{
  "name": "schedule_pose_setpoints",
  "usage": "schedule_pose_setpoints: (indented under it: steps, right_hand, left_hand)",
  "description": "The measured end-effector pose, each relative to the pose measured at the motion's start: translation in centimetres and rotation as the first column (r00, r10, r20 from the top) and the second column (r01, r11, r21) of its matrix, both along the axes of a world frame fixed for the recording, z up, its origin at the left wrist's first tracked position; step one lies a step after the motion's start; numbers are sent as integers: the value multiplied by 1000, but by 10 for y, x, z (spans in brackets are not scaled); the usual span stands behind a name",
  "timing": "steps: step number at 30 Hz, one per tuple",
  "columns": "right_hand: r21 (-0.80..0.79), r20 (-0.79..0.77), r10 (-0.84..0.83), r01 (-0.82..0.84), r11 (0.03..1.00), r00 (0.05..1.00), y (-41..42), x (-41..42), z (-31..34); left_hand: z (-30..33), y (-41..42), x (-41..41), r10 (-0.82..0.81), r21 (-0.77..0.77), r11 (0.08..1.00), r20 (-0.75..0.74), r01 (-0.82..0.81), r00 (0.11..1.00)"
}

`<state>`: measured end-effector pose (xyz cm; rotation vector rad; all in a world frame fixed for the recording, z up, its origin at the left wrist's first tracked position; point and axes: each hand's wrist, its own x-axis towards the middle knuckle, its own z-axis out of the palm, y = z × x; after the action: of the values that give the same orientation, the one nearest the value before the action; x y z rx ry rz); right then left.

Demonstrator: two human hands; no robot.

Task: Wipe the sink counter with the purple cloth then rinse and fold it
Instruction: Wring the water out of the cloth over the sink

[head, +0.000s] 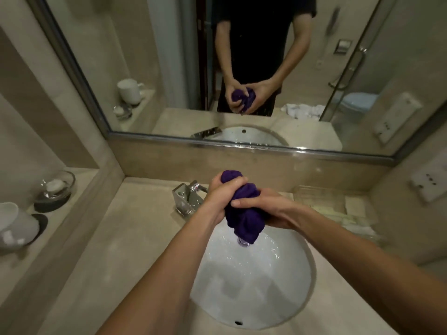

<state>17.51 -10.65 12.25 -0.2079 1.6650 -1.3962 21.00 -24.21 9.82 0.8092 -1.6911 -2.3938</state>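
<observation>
Both hands (pixel 225 192) (pixel 263 209) gripping bunched purple cloth (pixel 243 213), above sink (pixel 254 281)

Both forearms (pixel 169 274) are bare from elbow to wrist, with no watch, band or ring showing on either. In the mirror (pixel 145 68) the person wears a black short-sleeved top (pixel 254 32), its sleeves ending above the elbows, over dark lower clothing.

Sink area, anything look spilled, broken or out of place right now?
Nothing stands out. Both hands, left and right, wring the bunched purple cloth over the sink, so the water falls into the basin, not onto the counter.
</observation>
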Motion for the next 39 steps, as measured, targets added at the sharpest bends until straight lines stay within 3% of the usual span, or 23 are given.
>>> schedule_pose_setpoints:
  steps: [3, 10, 17, 22, 26, 28, 31, 35, 39]
  right_hand:
    - [88, -88, 25, -17, 996, 996, -6, 5, 41]
    - [255, -367, 69, 29, 967, 928, -31, 32, 90]
    - [295, -460, 125, 19, 955, 879, -28, 40, 106]
    - [160, -268, 98, -56, 986, 958, -3, 34, 130]
    - [42, -43, 56, -55, 998, 997, 16, 32, 139]
    - [-7, 21, 21, -21, 1000, 1000, 13, 36, 138]
    - [-4, 48, 0, 0, 1000, 999, 5, 39, 140]
    - [60, 10, 39, -40, 997, 999, 7, 36, 155]
    - [84, -125, 120, -110, 990, 985, 6, 37, 164]
  left_hand:
    - [31, -6, 1, -30, -93, 995, -43, 26, 999]
    - [76, -22, 18, -64, -121, 991, -91, 53, 994]
    - [97, -18, 32, -56, -121, 991, -17, 54, 998]
    - [131, -26, 43, -322, 2, 946, -85, 324, 943]
    - [138, -40, 50, -447, -118, 894, -152, 433, 882]
    - [136, -31, 50, -406, -61, 914, -182, 402, 896]
    - [134, -13, 46, -198, 176, 956, -209, 236, 958]
    - [141, -7, 39, -18, 143, 989, -123, 35, 992]
    - [159, -6, 33, -35, -13, 999, -90, 34, 995]
